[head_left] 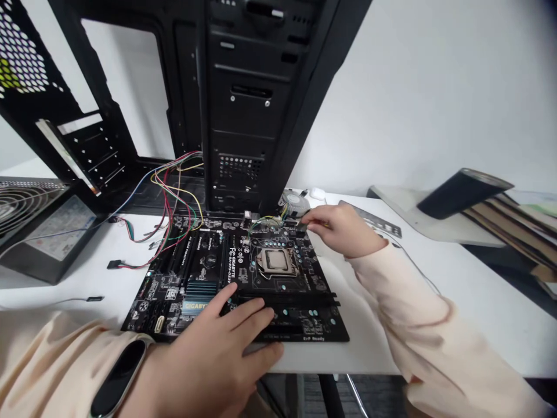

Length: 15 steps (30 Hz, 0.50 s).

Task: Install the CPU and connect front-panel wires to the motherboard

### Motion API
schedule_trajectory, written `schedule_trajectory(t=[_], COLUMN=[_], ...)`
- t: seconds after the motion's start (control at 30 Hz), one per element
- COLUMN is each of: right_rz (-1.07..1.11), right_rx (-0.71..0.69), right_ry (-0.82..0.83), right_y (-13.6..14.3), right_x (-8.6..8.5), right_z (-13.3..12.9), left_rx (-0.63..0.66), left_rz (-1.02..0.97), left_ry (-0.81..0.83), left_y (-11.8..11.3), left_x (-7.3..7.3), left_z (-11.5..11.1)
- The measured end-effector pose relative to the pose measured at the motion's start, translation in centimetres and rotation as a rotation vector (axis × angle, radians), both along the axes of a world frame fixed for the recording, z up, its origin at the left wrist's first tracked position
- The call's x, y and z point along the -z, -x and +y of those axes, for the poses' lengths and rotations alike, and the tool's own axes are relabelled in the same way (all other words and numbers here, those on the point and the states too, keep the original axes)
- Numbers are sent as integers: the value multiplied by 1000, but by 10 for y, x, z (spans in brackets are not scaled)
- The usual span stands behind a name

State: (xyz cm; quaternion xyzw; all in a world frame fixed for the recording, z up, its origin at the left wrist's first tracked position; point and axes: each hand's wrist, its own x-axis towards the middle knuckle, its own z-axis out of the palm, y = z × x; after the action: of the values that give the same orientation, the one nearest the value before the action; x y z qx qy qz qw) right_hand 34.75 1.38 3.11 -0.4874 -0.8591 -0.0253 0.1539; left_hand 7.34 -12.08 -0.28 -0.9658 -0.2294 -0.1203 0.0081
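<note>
A black motherboard lies flat on the table, with a CPU seated in its socket. My left hand rests with fingers spread over the board's near edge, beside the blue heatsink and the black memory slots. At the board's far right corner, my right hand is closed in a pinch close to the port edge; what its fingertips hold is too small to make out. A CPU cooler with thin coloured wires sits behind that corner, its wires reaching over the board.
An open black computer case stands behind the board, with coloured case wires hanging out onto it. A power supply is at the left. Right lie a metal I/O plate and a pile of folders.
</note>
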Motion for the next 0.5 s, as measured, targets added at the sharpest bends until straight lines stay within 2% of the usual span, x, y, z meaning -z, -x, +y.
schedule_trajectory(t=[0.27, 0.5], right_rz=[111, 82], right_rx=[240, 477], right_ry=[-58, 39], right_y=[-29, -75], right_x=[5, -4], right_z=[8, 11], left_rx=[-17, -1], left_rz=[-22, -8], left_ry=[44, -25], left_y=[0, 1], left_x=[1, 5], left_z=[2, 2])
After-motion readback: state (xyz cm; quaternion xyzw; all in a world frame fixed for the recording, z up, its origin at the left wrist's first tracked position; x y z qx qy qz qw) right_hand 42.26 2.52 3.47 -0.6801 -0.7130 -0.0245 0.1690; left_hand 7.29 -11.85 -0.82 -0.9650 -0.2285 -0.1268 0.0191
